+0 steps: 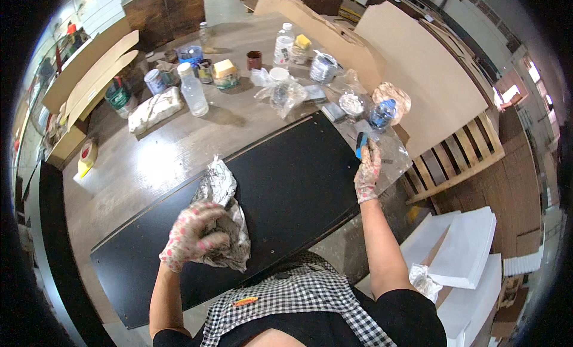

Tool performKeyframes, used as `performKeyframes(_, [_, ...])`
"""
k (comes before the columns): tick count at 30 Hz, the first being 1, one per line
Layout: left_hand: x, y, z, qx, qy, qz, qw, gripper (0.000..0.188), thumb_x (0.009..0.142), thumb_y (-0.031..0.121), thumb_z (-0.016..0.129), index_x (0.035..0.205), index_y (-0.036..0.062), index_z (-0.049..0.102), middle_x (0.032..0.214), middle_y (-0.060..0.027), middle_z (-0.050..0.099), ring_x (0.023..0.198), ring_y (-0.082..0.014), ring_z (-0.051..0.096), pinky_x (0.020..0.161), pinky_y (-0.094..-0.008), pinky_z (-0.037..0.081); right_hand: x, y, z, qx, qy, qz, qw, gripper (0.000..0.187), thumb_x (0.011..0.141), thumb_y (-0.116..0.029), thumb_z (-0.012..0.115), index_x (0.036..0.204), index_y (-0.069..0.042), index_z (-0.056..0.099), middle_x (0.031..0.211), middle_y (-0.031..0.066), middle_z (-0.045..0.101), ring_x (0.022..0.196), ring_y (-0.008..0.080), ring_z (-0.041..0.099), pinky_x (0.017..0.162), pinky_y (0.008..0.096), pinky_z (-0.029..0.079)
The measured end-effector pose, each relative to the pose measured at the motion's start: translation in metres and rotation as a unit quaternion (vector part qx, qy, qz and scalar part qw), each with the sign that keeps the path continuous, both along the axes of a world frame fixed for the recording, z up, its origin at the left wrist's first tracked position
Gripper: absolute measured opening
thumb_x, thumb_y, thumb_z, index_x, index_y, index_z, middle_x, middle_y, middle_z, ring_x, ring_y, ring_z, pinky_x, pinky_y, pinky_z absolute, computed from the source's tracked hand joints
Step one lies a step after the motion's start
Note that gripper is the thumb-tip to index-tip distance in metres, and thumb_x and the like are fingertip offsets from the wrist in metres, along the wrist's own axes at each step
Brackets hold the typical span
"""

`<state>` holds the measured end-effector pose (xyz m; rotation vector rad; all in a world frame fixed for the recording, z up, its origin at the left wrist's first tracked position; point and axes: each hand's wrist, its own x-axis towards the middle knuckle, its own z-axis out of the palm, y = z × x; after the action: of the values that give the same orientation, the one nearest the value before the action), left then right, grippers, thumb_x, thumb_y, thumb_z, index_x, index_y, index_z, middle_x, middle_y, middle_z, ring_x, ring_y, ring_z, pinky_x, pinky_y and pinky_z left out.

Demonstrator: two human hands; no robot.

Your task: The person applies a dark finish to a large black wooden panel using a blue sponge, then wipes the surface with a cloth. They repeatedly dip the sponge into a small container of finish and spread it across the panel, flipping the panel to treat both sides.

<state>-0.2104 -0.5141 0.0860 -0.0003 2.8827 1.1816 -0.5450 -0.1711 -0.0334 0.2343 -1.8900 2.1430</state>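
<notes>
A long black board (pixel 286 168) lies slantwise across the table in front of me. My left hand (pixel 194 235), in a pink-dotted white glove, is curled around part of a crumpled, grey-stained white rag (pixel 230 236) on the board's middle. At the board's right end, my right hand (pixel 369 171), in a matching glove, grips a small blue and black block (pixel 362 145) that looks like a sponge. The block is held over a sheet of clear plastic, and the fingers hide some of it. Just beyond it sits a blue-capped clear container (pixel 382 113).
On the table (pixel 107 197) stand a squeeze bottle (pixel 193 91), a water bottle (pixel 284 45), a brown cup (pixel 254 60) and several cans. A white wrapped bundle (pixel 156 111) and tape roll (pixel 88 156) lie left. Cardboard (pixel 418 72) and a wooden slatted frame (pixel 456 159) stand right.
</notes>
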Motion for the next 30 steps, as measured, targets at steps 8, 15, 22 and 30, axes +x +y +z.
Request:
performKeyframes(8, [-0.068,0.069,-0.037,-0.299,-0.091,0.091,0.946,0.088,0.085,0.050,0.070,0.153,0.0078,0.034,0.161,-0.0208,0.026,0.150,-0.0436,0.020,0.123,-0.0524,0.016,0.009,0.005,0.002,-0.004,0.013,0.059,0.998,0.043,0.102,-0.020,0.057,0.137,0.003,0.053,0.132,0.0120,0.057,0.121,0.0206,0.054,0.107,0.0344,0.040])
performKeyframes(15, [-0.211,0.147,-0.042,-0.287,-0.025,0.111,0.951,0.073,0.094,0.048,0.060,0.151,0.0059,0.039,0.160,-0.0223,0.029,0.151,-0.0406,0.020,0.123,-0.0498,0.015,-0.019,0.026,0.010,-0.297,-0.150,0.353,0.875,0.040,0.100,-0.018,0.057,0.137,-0.003,0.053,0.122,0.0102,0.063,0.107,0.0232,0.062,0.101,0.0469,0.050])
performKeyframes(22, [-0.259,0.228,-0.051,-0.262,-0.001,0.002,0.965,0.070,0.085,0.038,0.070,0.146,0.0133,0.047,0.158,-0.0159,0.036,0.148,-0.0405,0.027,0.120,-0.0553,0.021,-0.111,0.100,0.025,-0.410,-0.290,0.433,0.749,0.046,0.094,-0.014,0.066,0.136,0.001,0.052,0.116,0.0201,0.064,0.108,0.0356,0.065,0.098,0.0490,0.056])
performKeyframes(30, [-0.250,0.223,-0.004,-0.280,0.024,0.231,0.931,0.068,0.078,0.036,0.078,0.138,0.0120,0.057,0.150,-0.0164,0.046,0.145,-0.0440,0.027,0.117,-0.0562,0.022,-0.120,0.106,0.014,-0.545,-0.384,0.409,0.623,0.057,0.082,-0.001,0.063,0.137,0.003,0.049,0.122,0.0243,0.061,0.119,0.0427,0.059,0.098,0.0517,0.057])
